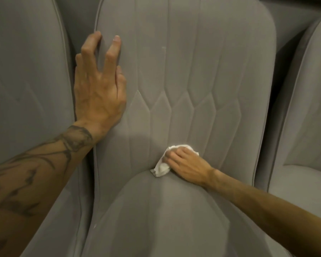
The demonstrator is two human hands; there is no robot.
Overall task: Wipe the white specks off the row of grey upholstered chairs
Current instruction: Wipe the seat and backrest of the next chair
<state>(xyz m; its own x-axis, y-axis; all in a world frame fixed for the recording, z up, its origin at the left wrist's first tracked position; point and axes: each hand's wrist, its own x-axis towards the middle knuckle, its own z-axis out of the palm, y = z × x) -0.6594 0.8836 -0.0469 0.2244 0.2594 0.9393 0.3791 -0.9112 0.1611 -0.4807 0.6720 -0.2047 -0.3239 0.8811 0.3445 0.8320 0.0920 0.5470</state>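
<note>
My right hand clutches the wipe; left hand flat, relaxed, up-left of it on the backrest. I'd stroke light, upward toward the speck above the grip.

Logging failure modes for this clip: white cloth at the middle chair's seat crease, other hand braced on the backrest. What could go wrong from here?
1. The right hand presses the crumpled white cloth into the crease between backrest and seat cushion; specks may get pushed into that gap instead of lifted.
2. A pale mark high on the backrest and a white speck by the seat cushion's left edge lie far from the cloth and could be missed.
</note>
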